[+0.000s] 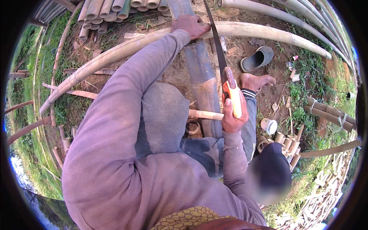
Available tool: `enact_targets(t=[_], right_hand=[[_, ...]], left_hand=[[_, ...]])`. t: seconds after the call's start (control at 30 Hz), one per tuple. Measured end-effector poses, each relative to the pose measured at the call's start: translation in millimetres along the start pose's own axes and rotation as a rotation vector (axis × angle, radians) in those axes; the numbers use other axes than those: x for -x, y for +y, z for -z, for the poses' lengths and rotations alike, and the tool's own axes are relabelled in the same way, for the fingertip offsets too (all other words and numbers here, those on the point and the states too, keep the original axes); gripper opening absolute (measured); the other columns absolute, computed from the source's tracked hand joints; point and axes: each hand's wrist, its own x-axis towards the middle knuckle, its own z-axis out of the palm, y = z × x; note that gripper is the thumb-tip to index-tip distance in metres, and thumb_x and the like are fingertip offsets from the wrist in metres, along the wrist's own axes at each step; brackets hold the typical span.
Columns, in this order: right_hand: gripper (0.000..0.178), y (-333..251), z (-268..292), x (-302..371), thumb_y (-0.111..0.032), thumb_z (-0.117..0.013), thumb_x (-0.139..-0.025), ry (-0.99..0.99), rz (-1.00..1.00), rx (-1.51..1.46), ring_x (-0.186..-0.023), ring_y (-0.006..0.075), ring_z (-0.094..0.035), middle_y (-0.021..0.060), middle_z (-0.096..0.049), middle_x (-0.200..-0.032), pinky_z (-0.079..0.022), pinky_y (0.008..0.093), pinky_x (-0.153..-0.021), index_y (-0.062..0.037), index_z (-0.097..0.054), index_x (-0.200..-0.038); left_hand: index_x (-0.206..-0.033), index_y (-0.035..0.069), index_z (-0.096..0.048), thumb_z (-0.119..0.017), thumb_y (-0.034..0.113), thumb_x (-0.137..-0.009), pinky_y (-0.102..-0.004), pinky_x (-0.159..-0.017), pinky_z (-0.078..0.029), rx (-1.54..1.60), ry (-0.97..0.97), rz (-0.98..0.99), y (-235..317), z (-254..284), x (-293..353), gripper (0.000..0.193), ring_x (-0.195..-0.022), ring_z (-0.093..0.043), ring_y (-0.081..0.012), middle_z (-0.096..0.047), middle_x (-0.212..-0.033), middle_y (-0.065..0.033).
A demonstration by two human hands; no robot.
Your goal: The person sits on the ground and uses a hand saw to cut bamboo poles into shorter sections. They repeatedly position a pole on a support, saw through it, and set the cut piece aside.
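My left hand [189, 27] is wrapped over the top of a long pale bamboo pole [253, 30] that lies crosswise in front of me. In my right hand [234, 117] is the orange and yellow handle of a hand saw [232, 92]. The saw's long dark blade points away from me and crosses the pole just right of my left hand; I cannot tell how deep its teeth sit. Beneath the pole runs a worn, dark wooden beam [205, 73], stretching from between my legs to the far side.
Cut bamboo tubes [103, 11] are stacked at the far left, more short pieces [289, 147] at the right. A grey clog [257, 58] lies beyond a bare foot [256, 81]. A white cup [269, 125] is nearby. Another person's dark cap [271, 163] shows at lower right.
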Motion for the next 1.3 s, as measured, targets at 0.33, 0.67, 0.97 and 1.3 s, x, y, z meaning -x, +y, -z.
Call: enact_targets(t=[0.33,0.67,0.97,1.3], right_hand=[[0.045,-15.6,27.8,35.6,-0.016,-0.073,-0.1,-0.042,-0.045,0.067,-0.12,0.0308,-0.071,0.0207,-0.073,-0.131,-0.052,0.04,-0.107,0.0107,-0.065,-0.135],[0.042,10.5,-25.8,-40.7,-0.008,-0.073,-0.097,-0.002,0.034,0.078,-0.118,0.0285,-0.072,0.0211,-0.074,-0.128,-0.054,0.0381,-0.104,0.0099,-0.065,-0.134],[0.045,-22.9,20.9,37.8,-0.014,-0.07,-0.101,-0.036,-0.062,0.088,-0.119,0.0317,-0.071,0.0244,-0.071,-0.13,-0.056,0.0413,-0.103,0.0128,-0.062,-0.137],[0.045,10.7,-48.1,-60.6,-0.014,-0.075,-0.099,-0.007,-0.061,-0.055,-0.115,0.0255,-0.073,0.0195,-0.072,-0.13,-0.056,0.0362,-0.099,0.0065,-0.064,-0.138]], left_hand=[[-0.13,0.023,-0.077,-0.058,0.073,-0.088,-0.0511,-0.114,-0.044,-0.004,-0.006,-0.003,2.2,3.6,9.2,0.068,-0.132,-0.063,-0.031,-0.072,-0.137,-0.0088],[-0.133,0.021,-0.076,-0.054,0.071,-0.09,-0.0509,-0.117,-0.036,-0.01,0.009,-0.027,-3.1,-10.4,-3.8,0.069,-0.139,-0.055,-0.0294,-0.069,-0.14,-0.0086],[-0.133,0.019,-0.076,-0.056,0.071,-0.091,-0.0499,-0.113,-0.037,0.011,0.056,-0.058,-8.0,-16.1,2.9,0.069,-0.137,-0.056,-0.0299,-0.068,-0.139,-0.0128],[-0.155,0.014,-0.05,-0.082,0.054,-0.082,-0.0483,-0.115,-0.045,-0.015,0.261,-0.409,-86.3,24.8,36.1,0.089,-0.134,-0.059,-0.0374,-0.063,-0.141,-0.0203]])
